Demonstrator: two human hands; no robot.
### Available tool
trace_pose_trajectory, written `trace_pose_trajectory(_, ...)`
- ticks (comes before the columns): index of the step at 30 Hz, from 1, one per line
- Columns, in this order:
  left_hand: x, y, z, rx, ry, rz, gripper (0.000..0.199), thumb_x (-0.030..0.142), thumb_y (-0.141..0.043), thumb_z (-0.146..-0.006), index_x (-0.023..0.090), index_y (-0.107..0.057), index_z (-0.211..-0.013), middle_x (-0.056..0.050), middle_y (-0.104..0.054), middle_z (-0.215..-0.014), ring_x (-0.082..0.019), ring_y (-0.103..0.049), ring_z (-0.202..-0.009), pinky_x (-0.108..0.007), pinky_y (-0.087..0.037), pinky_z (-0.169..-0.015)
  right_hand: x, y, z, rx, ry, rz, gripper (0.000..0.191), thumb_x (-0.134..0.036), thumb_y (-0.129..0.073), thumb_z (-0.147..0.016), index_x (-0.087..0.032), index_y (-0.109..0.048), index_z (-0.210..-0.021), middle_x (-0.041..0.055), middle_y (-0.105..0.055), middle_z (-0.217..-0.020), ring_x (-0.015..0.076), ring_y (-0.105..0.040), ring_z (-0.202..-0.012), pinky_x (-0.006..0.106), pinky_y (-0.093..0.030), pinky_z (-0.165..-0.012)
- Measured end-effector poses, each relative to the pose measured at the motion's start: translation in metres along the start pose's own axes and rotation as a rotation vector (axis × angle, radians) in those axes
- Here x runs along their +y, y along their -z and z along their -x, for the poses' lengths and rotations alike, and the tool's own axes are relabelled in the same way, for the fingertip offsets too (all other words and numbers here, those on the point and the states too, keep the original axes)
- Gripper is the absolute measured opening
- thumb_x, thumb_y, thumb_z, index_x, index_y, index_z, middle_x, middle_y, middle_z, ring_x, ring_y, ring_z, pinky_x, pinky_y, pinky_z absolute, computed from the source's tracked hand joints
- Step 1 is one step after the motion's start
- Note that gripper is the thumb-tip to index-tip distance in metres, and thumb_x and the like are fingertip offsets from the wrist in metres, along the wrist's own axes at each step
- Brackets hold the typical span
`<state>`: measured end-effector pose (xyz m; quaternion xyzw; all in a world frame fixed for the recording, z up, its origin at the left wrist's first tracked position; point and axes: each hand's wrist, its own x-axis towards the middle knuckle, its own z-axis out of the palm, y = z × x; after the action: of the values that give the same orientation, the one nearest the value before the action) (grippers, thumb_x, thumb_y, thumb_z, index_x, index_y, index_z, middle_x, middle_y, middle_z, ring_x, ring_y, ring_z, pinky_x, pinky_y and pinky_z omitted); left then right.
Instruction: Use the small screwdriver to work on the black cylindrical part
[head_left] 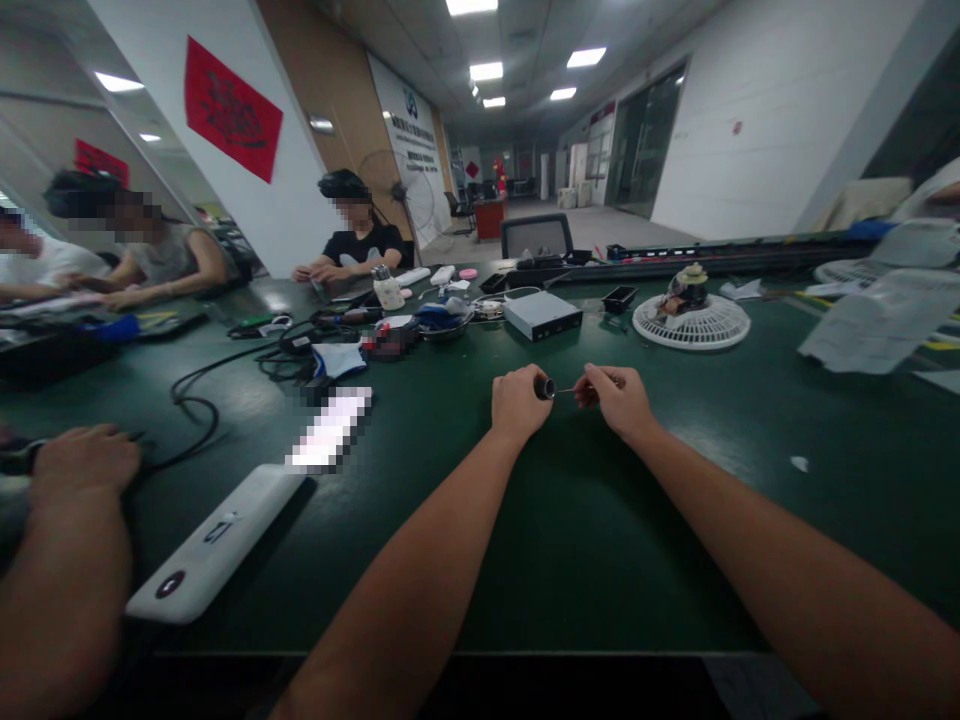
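Over the green table, my left hand is closed round a small dark cylinder, whose round open end faces right. My right hand pinches a thin rod that points left at the cylinder's end. Whether the rod's tip touches the cylinder is too small to tell, and the rod's other end is hidden in my fingers. Beyond my hands lies a grey metal box. To the right of the box, a white fan grille lies flat with a motor on it.
A co-worker's hand is at the left edge. Nearby lie a long white device, a lit phone and black cables. Another person sits across the table. A crumpled clear plastic sheet stands at right.
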<state>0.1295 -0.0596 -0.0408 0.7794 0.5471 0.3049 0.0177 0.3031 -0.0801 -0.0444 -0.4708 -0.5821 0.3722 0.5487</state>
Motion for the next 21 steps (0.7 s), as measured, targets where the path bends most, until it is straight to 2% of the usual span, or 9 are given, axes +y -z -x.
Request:
trace_pose_trajectory(3,0.0000,0.0004,0.0001,-0.009,0.001,-0.005,0.014,0.027,-0.067,-0.081,0.024,-0.065,-0.095,-0.003,-0.072,-0.097,-0.022,-0.064,-0.094,-0.037,-0.043,-0.088,0.0003,0.0001,-0.0005,0.023,0.003,0.008,0.030,-0.040,-0.054,-0.099,-0.013,-0.065,-0.094,-0.0004,-0.065,-0.077,0.0101,-0.060,-0.058,0.026,-0.052,-0.056)
trace_pose_trajectory(7,-0.0005,0.0008,0.0008,-0.021,0.005,-0.007,0.015,0.027,-0.066,-0.082,0.024,-0.065,-0.096,-0.003,-0.072,-0.098,-0.022,-0.064,-0.095,-0.037,-0.043,-0.088,0.0000,-0.0010,-0.0006,-0.012,-0.008,-0.004,0.031,-0.041,-0.054,-0.099,-0.013,-0.065,-0.093,-0.0007,-0.065,-0.076,0.0102,-0.061,-0.058,0.026,-0.053,-0.056)
trace_pose_trajectory(14,0.0008,0.0015,0.0003,-0.039,0.009,0.001,0.015,0.027,-0.066,-0.083,0.024,-0.065,-0.098,-0.004,-0.072,-0.100,-0.022,-0.064,-0.096,-0.037,-0.043,-0.091,0.0027,0.0012,-0.0026,0.031,-0.040,-0.001,0.028,-0.040,-0.055,-0.099,-0.013,-0.065,-0.097,0.0006,-0.066,-0.081,0.0106,-0.061,-0.061,0.026,-0.053,-0.057)
trace_pose_trajectory(21,0.0005,0.0008,0.0011,-0.045,0.007,0.014,0.016,0.026,-0.067,-0.082,0.024,-0.065,-0.097,-0.004,-0.071,-0.101,-0.022,-0.064,-0.098,-0.037,-0.043,-0.090,0.0014,-0.0006,-0.0017,-0.005,-0.080,-0.023,0.027,-0.038,-0.056,-0.098,-0.013,-0.064,-0.105,0.0029,-0.067,-0.089,0.0125,-0.064,-0.068,0.028,-0.055,-0.061)
